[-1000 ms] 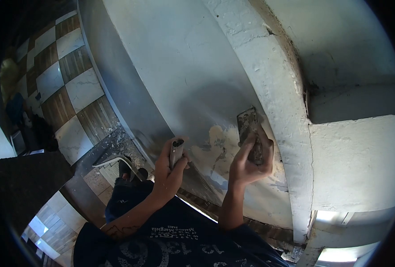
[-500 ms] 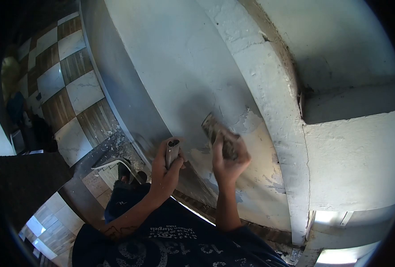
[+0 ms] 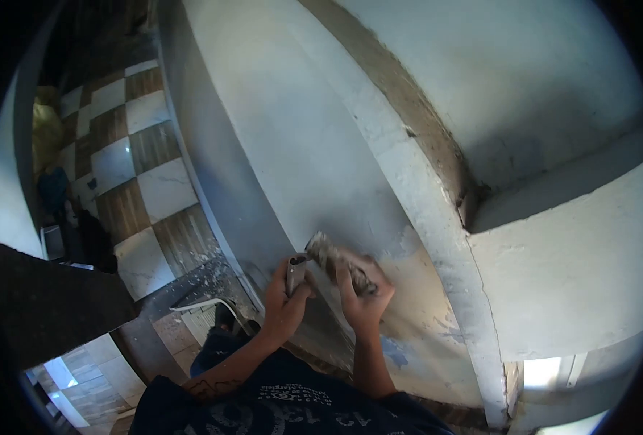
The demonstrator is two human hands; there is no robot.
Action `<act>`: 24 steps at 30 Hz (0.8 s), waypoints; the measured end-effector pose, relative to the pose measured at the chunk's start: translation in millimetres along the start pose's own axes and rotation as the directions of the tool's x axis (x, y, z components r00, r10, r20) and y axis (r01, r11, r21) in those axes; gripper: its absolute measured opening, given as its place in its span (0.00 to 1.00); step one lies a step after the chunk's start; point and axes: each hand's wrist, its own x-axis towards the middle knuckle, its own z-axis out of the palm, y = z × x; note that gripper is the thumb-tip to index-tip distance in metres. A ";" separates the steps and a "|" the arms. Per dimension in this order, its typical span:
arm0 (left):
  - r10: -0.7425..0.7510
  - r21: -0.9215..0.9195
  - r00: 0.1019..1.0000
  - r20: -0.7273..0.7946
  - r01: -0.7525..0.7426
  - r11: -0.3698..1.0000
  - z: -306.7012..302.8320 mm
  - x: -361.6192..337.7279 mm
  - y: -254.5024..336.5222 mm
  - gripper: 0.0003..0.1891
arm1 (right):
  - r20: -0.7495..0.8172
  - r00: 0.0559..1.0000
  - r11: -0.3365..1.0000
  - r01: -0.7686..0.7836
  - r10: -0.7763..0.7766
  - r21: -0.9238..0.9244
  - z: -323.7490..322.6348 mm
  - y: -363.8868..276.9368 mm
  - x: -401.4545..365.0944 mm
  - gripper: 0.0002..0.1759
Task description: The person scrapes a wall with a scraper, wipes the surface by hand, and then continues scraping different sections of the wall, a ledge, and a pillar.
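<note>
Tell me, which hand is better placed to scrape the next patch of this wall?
Probably the right hand. It grips the scraper, whose blade lies at the wall. The left hand holds only a grey tool handle, its working end hidden.

Shirt [image 3: 300, 407] — "12 13", rest blurred.

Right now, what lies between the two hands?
In the head view, only the scraper, whose blade juts from the right hand toward the tool in the left hand, with painted wall behind it.
</note>
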 end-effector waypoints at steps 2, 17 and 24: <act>-0.008 0.060 0.998 -0.066 0.012 0.998 -0.9 -2.2 5.2 0.18 | -0.004 1.000 0.997 -0.025 0.026 0.075 3.5 -4.4 -10.0 0.10; -0.075 0.001 0.988 -0.132 0.075 0.997 17.6 -6.9 17.9 0.12 | 0.384 0.786 0.302 -0.563 0.485 0.770 -8.0 17.4 -48.0 0.20; -0.141 0.025 0.982 -0.127 0.146 0.989 17.5 -26.4 16.0 0.12 | 0.455 0.730 0.088 -0.570 0.510 0.817 -8.6 28.8 -80.2 0.12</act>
